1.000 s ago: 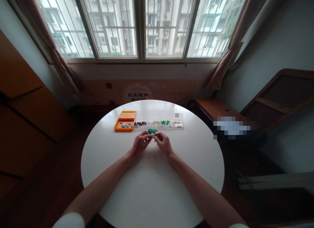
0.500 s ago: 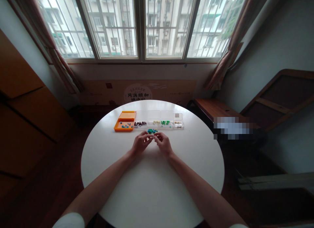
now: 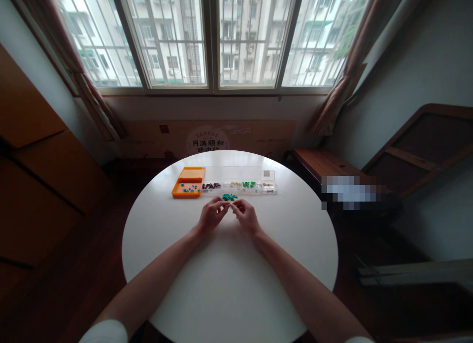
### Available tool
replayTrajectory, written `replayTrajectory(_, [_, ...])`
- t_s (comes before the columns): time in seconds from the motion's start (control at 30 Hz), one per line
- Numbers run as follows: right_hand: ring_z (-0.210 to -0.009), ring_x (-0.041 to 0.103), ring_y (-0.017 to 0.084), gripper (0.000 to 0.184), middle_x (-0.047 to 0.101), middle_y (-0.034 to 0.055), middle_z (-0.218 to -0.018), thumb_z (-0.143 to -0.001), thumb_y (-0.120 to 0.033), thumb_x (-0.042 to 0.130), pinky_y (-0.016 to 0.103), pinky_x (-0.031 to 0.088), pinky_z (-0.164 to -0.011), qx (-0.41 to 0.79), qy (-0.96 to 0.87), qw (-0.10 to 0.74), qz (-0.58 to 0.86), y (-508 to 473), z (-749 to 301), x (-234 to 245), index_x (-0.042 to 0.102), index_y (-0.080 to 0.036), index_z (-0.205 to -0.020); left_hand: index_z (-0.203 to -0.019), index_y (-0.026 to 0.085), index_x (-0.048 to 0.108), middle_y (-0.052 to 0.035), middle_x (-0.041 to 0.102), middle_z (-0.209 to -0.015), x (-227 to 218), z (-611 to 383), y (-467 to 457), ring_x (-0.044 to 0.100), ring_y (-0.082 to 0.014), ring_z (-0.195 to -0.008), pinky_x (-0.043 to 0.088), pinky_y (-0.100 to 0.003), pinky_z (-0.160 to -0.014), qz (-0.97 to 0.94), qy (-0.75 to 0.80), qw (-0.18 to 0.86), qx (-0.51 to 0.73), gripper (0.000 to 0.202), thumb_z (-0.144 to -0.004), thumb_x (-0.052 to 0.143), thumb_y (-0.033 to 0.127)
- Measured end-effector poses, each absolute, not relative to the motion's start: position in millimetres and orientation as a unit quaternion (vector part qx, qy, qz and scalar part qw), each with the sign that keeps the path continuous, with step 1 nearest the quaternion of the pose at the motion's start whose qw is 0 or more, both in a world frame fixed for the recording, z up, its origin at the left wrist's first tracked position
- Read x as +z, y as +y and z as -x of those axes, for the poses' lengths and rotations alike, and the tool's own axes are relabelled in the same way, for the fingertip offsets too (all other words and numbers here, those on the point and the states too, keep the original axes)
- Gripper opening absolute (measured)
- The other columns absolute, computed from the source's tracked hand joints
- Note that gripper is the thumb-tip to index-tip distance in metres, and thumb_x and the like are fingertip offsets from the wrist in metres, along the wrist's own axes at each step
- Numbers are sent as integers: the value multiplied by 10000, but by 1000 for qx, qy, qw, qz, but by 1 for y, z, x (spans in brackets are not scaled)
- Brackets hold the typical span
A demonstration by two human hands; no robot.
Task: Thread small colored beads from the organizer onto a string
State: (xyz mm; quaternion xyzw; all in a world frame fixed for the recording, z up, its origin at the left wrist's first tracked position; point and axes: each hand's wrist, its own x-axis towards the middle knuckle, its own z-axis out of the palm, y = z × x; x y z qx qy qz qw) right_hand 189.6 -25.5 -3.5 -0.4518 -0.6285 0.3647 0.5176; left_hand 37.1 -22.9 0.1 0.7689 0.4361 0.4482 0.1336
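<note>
Left hand [image 3: 212,214] and right hand [image 3: 245,215] curl, tips almost meeting, probably for fine control; how tightly they close, and on what, I cannot tell. Beyond, the orange box [image 3: 186,195], colourful pile [image 3: 229,197] and clear box [image 3: 225,187] seem placed within easy reach.
</note>
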Motion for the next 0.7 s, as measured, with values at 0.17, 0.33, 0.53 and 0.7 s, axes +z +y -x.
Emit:
replayTrajectory(0.17, [-554,541,126,208,568,14,-615,-769,-359,557,220,420,-482,377,-625,513,452,-25,-189,-3,574,-153,-792,-908,187,679,-18,582,-801,0,-37,-22,504,-44,-547,420,-166,-520,-767,435,140,450,194,-841,535,297])
replayTrajectory(0.33, [-538,541,122,208,573,13,-608,-764,-352,558,218,419,-481,385,-623,506,456,-25,-189,-3,576,-152,-816,-915,185,680,-24,584,-798,-1,-37,-21,505,-47,-552,423,-164,-516,-770,428,136,453,196,-845,530,290])
replayTrajectory(0.53, [-534,536,120,220,573,13,-610,-778,-353,538,215,414,-480,380,-626,499,463,-25,-189,-5,583,-149,-851,-936,193,676,-24,583,-805,-2,-36,-22,507,-45,-554,420,-161,-514,-772,426,134,452,193,-848,528,279])
replayTrajectory(0.7, [-548,546,125,192,573,11,-608,-772,-332,542,216,418,-489,377,-626,502,462,-25,-188,-4,581,-153,-828,-940,198,674,-19,582,-803,-1,-37,-22,496,-38,-535,413,-158,-503,-772,425,135,453,180,-838,540,261])
